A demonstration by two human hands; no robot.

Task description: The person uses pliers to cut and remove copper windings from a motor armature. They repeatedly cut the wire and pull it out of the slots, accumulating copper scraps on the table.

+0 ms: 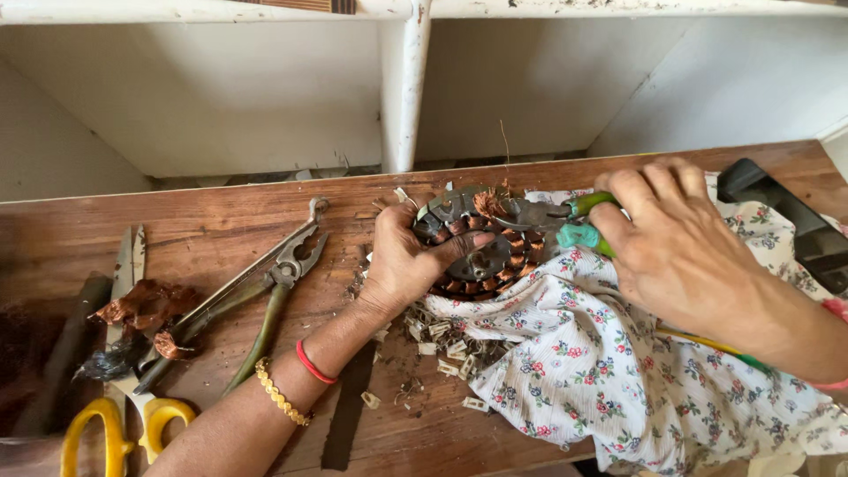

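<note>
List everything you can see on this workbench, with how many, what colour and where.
Round motor stator with copper windings: one, copper and grey metal, centre of bench, on the cloth edge.
Green-handled cutting pliers: one, steel jaws on the stator's top.
White floral cloth: one, right half of bench.
Bare steel pliers: two, grey, left of centre.
Yellow-handled scissors: one, far left.
Clump of stripped copper wire: one, reddish brown, on the scissors.
Pale insulation scraps: many, off-white, below the stator.
Black flat object: one, far right.
Brown wooden bench: one.
Left hand: holds the stator; red and gold bangles.
Right hand: grips the pliers' handles.
</note>
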